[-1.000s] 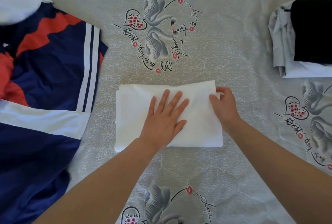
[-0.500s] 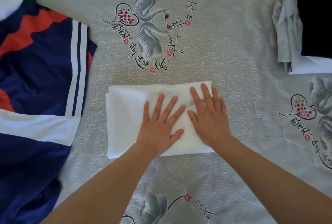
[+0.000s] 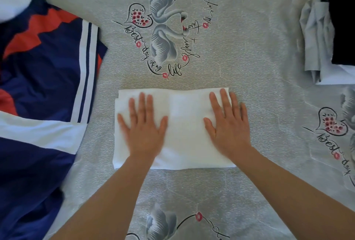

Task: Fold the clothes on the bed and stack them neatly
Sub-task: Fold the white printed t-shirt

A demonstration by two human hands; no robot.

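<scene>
White folded cloth [image 3: 184, 124] lies flat mid-bed [image 3: 249, 47], under both palms: left hand [image 3: 144, 132] on its left half, right hand [image 3: 228, 130] on its right, fingers [image 3: 223, 99] straight, spread, gripping nothing. Navy-red garment [image 3: 42, 86] left; folded stack [image 3: 326, 36] far right.

Bed [image 3: 249, 51]: grey sheet, swan-and-heart prints. Folded white cloth [image 3: 184, 124] flat at centre. Navy, red and white garment [image 3: 44, 86] spread at left edge. Stack at far right: black folded item [image 3: 342, 28] atop pale grey and white clothes [image 3: 317, 34].
</scene>
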